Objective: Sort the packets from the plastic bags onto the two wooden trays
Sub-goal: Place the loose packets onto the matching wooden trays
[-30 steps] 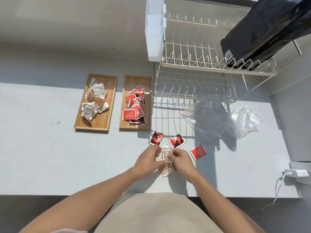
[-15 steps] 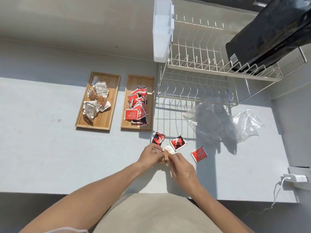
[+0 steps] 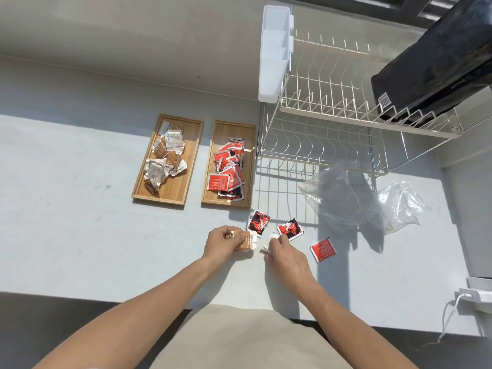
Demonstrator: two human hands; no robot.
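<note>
The person's left hand [image 3: 225,242] is closed on a small stack of brown-and-white foil sachets [image 3: 246,241], thumb on top, fingers beneath, the sachets jutting out to the right of the grip. The right hand [image 3: 283,253] pinches a crumpled white sachet [image 3: 270,242] at its near edge between thumb and fingertips; whether it is lifted off the pale grey counter [image 3: 80,222] cannot be told.

Judged on appearance, these sachets are light, thin and floppy, with slick film faces and crimped seams. An edge or corner pinch at the seam should suffice; a stack may fan out or slide if held loosely.

Three red-and-black square sachets remain loose on the counter: one [image 3: 258,222] just beyond the left hand's stack, one [image 3: 290,229] touching or nearly touching the right fingertips, one [image 3: 323,249] apart to the right.

The left-hand shallow wooden tray [image 3: 170,199] holds brown-and-white sachets; the right-hand shallow wooden tray [image 3: 249,155] beside it holds red ones. Both sit well beyond the hands, to the left. Two clear plastic bags [image 3: 346,198] lie slack and apparently empty near the white wire dish rack [image 3: 332,123].
</note>
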